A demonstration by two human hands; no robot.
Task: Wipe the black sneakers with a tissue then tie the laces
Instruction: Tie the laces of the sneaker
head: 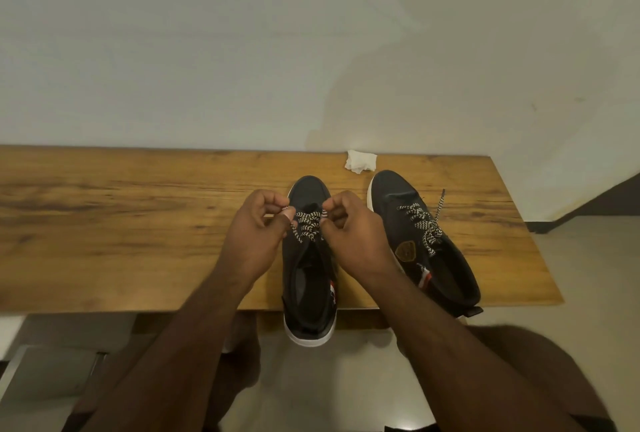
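Two black sneakers with white soles stand toe-away on a wooden table (121,223). The left sneaker (306,189) hangs its heel over the table's near edge. My left hand (254,237) and my right hand (356,237) each pinch an end of its black-and-white laces (308,225) over the tongue. The right sneaker (408,199) lies slightly angled, with its laces (427,227) loose and one end trailing to the right. A crumpled white tissue (361,160) lies by the wall behind the sneakers.
A pale wall (242,50) backs the table. The table's right end (540,241) drops to a light floor (588,275). Below the near edge are my knees and a grey stool or box (45,372) at the lower left.
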